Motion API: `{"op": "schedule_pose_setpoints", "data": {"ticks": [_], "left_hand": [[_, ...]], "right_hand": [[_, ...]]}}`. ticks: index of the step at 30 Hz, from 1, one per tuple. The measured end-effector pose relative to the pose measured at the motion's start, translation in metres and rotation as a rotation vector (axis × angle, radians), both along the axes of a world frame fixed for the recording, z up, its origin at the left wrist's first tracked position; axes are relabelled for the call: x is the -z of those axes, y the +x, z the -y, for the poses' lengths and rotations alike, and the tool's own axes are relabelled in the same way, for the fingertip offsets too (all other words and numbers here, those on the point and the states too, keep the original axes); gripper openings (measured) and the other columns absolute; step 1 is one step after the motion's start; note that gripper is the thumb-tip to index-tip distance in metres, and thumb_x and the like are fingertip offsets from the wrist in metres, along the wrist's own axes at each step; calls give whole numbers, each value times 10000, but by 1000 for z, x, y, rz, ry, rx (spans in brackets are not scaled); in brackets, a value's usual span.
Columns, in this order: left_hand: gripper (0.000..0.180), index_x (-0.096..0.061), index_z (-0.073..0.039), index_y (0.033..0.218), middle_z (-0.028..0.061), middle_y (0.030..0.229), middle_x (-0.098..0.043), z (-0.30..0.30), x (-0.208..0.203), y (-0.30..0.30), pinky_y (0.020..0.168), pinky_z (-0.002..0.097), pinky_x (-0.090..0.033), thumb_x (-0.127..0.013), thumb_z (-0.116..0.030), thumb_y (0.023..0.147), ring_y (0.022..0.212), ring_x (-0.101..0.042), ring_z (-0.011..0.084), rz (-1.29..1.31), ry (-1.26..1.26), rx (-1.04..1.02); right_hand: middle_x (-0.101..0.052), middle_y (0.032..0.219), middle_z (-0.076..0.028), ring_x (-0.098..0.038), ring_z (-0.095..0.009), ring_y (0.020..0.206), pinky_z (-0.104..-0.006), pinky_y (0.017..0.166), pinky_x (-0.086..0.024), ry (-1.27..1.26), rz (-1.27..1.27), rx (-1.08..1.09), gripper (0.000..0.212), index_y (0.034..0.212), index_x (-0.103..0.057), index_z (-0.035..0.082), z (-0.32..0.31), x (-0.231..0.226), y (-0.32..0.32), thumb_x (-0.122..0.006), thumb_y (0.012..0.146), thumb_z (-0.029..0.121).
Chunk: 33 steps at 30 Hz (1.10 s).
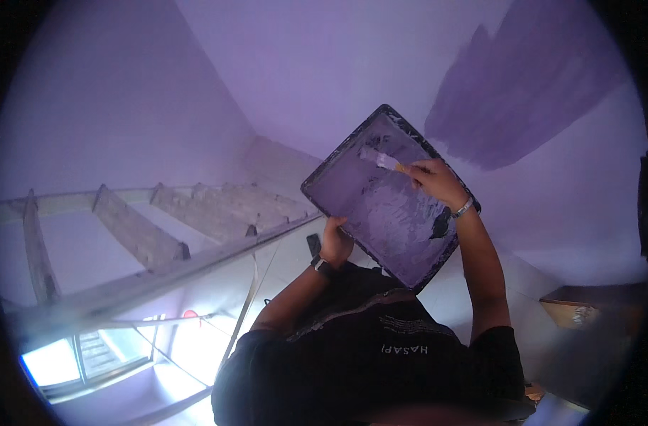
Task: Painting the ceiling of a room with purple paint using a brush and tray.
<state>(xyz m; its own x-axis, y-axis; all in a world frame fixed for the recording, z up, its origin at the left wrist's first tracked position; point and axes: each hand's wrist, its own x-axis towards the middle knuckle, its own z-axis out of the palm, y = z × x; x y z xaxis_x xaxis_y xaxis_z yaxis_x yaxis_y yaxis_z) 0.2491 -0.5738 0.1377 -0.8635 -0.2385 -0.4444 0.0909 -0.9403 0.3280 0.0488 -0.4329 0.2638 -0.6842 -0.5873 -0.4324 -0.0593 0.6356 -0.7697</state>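
Note:
A black paint tray [366, 241] coated with purple paint is tilted in front of my chest. My left hand [336, 241] grips its lower left edge, thumb over the rim. In my right hand [435, 181] is a paintbrush [386, 161], held by its light wooden handle. The brush's bristles, smeared with purple, point to the upper left over the tray's painted inside; whether they touch it I cannot tell. Bare black patches show through the paint near the tray's right side.
Ahead to the right, a darker purple patch [523, 92] covers part of the pale purple wall [338, 57]. A slatted structure with a long rail [160, 266] runs along the left. Beyond it is a bright window [89, 358]. A brown wooden piece [587, 302] stands at the right.

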Motion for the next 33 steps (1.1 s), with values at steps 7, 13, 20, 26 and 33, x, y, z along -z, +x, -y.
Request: {"op": "schedule_pose_setpoints", "data": {"ticks": [7, 13, 20, 26, 33], "left_hand": [[484, -488, -73, 1141, 62, 1091, -539, 61, -3, -76, 891, 403, -375, -560, -235, 691, 1018, -495, 251, 162, 60, 69], [380, -532, -64, 1016, 47, 962, -585, 116, 49, -83, 751, 367, -448, -565, -246, 684, 861, -560, 234, 83, 144, 21], [470, -509, -71, 1115, 69, 1086, -550, 120, 46, -73, 873, 390, -388, -552, -232, 675, 994, -515, 251, -30, 129, -18], [432, -530, -72, 1068, 69, 1073, -557, 89, 23, -76, 868, 383, -387, -555, -231, 666, 1005, -509, 249, -18, 166, 6], [479, -526, -69, 1084, 71, 1093, -554, 73, 9, -79, 858, 385, -394, -578, -250, 643, 1016, -506, 254, 5, 90, -42]], "right_hand": [[-371, 592, 51, -296, -53, 478, -207, 434, -269, -419, 705, 415, 292, 1019, -579, -8, -1, -2, -67, -498, 898, 246], [-415, 567, 25, -338, -70, 450, -223, 434, -289, -629, 381, 757, 234, 954, -551, 12, 2, -13, -61, -479, 891, 226], [-404, 542, 24, -345, -76, 430, -224, 412, -276, -559, -65, 962, 167, 865, -537, 50, -45, -157, -73, -462, 888, 197], [-400, 553, 27, -325, -65, 439, -223, 393, -262, -479, -361, 923, 180, 794, -525, 62, -104, -282, -138, -414, 888, 168], [-407, 552, 31, -310, -53, 453, -223, 412, -245, -378, -735, 877, 230, 680, -497, 91, -103, -343, -110, -433, 872, 200]]}}
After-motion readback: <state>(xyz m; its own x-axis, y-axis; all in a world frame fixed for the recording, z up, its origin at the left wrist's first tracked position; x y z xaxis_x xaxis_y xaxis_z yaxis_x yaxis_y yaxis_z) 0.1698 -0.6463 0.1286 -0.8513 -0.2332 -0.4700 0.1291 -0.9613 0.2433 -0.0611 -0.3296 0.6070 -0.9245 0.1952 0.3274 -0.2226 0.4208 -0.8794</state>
